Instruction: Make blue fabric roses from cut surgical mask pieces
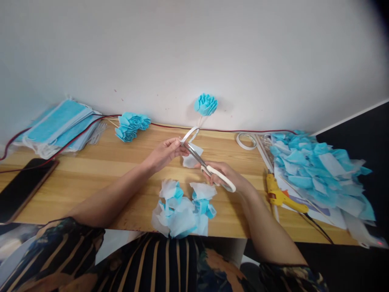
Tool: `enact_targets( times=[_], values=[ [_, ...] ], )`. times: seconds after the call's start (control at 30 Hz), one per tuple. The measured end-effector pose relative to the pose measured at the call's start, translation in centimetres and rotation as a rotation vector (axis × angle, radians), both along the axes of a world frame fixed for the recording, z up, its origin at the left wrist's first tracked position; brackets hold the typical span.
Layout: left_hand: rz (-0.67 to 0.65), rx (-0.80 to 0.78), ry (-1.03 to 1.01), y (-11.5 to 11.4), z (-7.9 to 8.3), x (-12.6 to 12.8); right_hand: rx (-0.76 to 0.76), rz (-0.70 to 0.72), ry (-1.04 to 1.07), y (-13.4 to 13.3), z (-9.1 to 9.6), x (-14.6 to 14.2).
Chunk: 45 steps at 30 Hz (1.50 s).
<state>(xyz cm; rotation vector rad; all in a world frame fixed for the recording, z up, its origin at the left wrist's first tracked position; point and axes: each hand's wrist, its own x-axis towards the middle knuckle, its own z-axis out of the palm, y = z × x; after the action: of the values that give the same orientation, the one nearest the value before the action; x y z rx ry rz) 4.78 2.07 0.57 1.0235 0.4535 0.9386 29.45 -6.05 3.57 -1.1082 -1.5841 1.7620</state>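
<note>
My left hand pinches a curled white strip above the middle of the table. In my right hand is a pair of scissors with white handles, my fingers in the loops. Its blades point up and left, touching or very near the strip at my left fingertips. Just beyond stands a blue flower on a thin stem, near the wall; the stem's lower end is hidden. A white scrap lies beneath the blades. Crumpled blue and white fabric pieces lie at the table's front edge.
Blue face masks are stacked at left, by a phone. More blue flowers lie near the wall. At right are a tape roll, a yellow glue gun and a heap of blue pieces. A red-black cable runs behind.
</note>
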Motion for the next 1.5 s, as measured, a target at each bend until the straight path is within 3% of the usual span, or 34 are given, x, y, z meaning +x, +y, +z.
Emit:
enact_targets(
  times=[0.33,0.77,1.17,1.5],
  values=[
    [-0.019,0.025,0.009,-0.4,0.2,0.2,-0.027,-0.001,0.014,-0.1,0.1,-0.5],
    [0.013,0.117,0.135,-0.7,-0.1,0.3,0.025,0.019,0.135,0.1,-1.2,-0.3],
    [0.021,0.127,0.160,-0.6,-0.2,0.2,-0.073,-0.051,0.098,0.0,-0.4,-0.7],
    [0.014,0.186,0.164,-0.3,-0.8,0.1,0.017,-0.062,0.128,-0.1,-0.9,-0.3]
  ],
)
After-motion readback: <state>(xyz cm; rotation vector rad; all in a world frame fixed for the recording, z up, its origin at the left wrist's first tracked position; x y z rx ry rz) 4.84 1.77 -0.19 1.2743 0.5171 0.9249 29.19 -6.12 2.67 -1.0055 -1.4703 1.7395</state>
